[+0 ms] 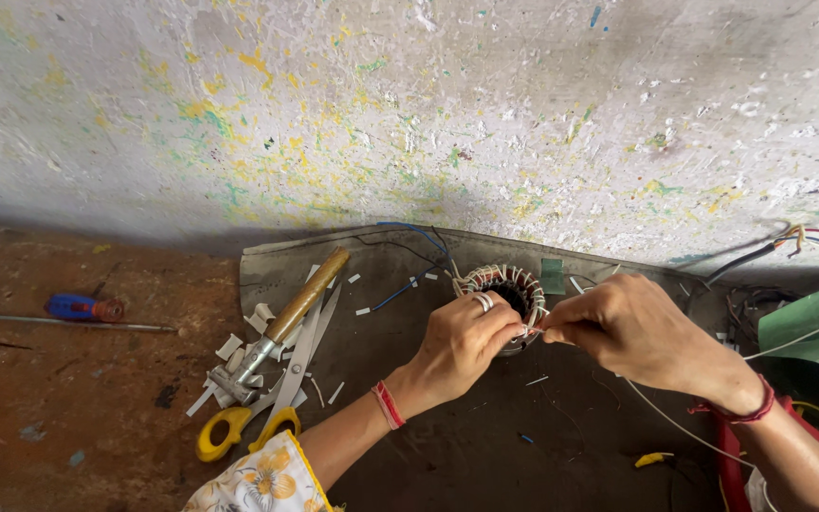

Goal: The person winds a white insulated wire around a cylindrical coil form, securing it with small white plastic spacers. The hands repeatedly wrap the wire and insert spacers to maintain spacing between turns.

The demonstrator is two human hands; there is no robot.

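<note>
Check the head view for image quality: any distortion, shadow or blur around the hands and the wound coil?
Head view: wide-angle bend bows the mat edge; soft daylight, no glare; a dark shadow band under the paint-splattered wall; left hand, right hand and coil sharp, corners slightly softer.

Colours at your bench

Your scissors (244,422) have yellow handles; your sleeve (263,484) is white with yellow flowers; red thread bands both wrists; the wall (428,114) is white, flecked yellow and green.
</note>
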